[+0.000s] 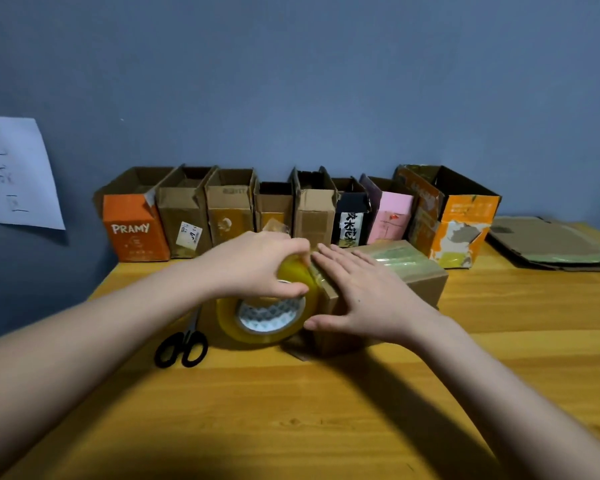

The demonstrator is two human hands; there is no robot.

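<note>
orange box (132,228): "PRAMY" | wall sheet (16,173): handwriting, unreadable | black box (352,225): unclear

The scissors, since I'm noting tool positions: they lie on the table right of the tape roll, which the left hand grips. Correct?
No: the head view shows the scissors lying on the table left of the tape roll, not right. The left hand does grip it.

Yellow translucent tape roll (229,323) is standing on edge, touching the left end of the closed brown cardboard box (426,289), which is lying flat on the desk (326,410), glossy tape running along its top.
</note>
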